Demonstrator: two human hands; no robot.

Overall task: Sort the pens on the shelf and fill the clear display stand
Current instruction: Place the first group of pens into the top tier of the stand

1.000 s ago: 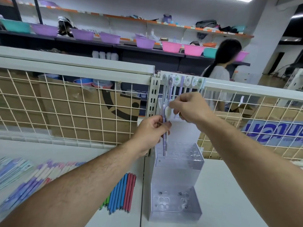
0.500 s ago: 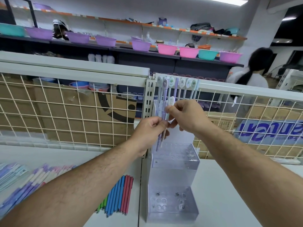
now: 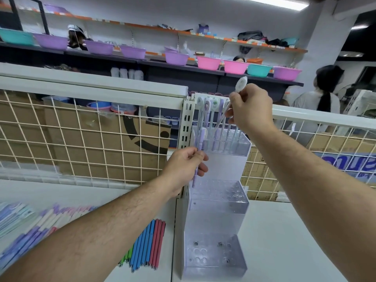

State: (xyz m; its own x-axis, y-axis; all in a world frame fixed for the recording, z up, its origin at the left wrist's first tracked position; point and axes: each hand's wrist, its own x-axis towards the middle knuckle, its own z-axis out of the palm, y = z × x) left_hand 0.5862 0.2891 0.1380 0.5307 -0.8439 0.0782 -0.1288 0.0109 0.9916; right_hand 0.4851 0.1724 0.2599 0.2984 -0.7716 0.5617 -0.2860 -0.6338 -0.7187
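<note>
The right hand (image 3: 251, 107), in the upper centre of the frame, pinches a white pen (image 3: 240, 84) between curled fingers and thumb. The pen's round flat topper sticks up above the knuckles. Its thin shaft slants down and to the left below the fingers, toward the top tier of the clear display stand (image 3: 215, 220). Whether its tip has reached a hole cannot be told.

The left hand (image 3: 185, 165), lower and just left of the stand, grips a purple pen (image 3: 200, 140) held nearly upright. The pen's cap rises in front of the stand's top tier and its tip pokes out below the palm, above the middle tier.

The stand is upright at the centre of the frame, on the white shelf (image 3: 284, 241), with its back against the slotted metal upright. It has three stepped tiers with holes. A row of pens with round toppers (image 3: 211, 119) stands in the top tier; the middle and bottom tiers show only holes.

At lower left, loose pens lie on the shelf: a row of blue, red and green pens (image 3: 146, 245) just left of the stand, and a blurred spread of pastel pens (image 3: 30, 226) further left. A white wire mesh panel (image 3: 81, 139) runs behind them, with a cardboard box behind it. Coloured plastic bowls (image 3: 177, 58) line a far shelf, and a person (image 3: 325, 94) stands at the right edge.
</note>
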